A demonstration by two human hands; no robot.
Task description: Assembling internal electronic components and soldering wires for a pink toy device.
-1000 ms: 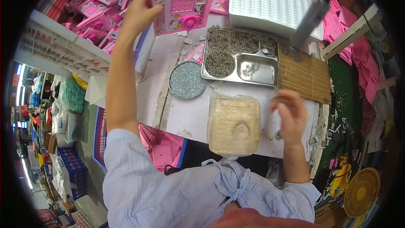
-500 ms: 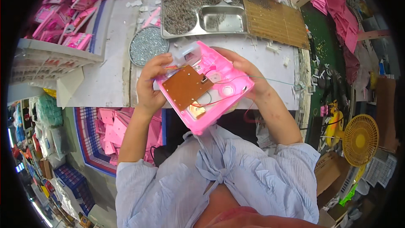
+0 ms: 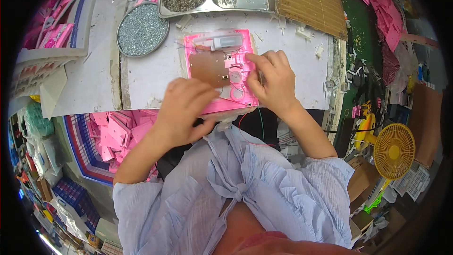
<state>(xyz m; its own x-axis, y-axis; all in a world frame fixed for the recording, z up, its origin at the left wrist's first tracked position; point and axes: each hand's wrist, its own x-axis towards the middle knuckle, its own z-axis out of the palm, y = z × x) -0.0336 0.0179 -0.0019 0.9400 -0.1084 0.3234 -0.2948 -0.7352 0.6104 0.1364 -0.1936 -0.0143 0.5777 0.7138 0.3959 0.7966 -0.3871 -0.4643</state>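
The pink case (image 3: pixel 243 69) lies inside-up btw. both hands, on a pale pad (image 3: pixel 225 117), prob. so that its brown board (image 3: pixel 206 69) is easy to reach. The L hand (image 3: pixel 186 108) is loosely spread over the near-left part, blurred; contact I cannot tell. The R hand (image 3: pixel 274 82) has thumb and index narrow at the right edge, maybe to steady it; if smth. is pinched, cannot tell. Thin wires (image 3: pixel 262 125) hang nearer than R hand. The round dish (image 3: pixel 138 56) and steel tray (image 3: pixel 207 7) stand beyond the hands, prob. for quick reach.
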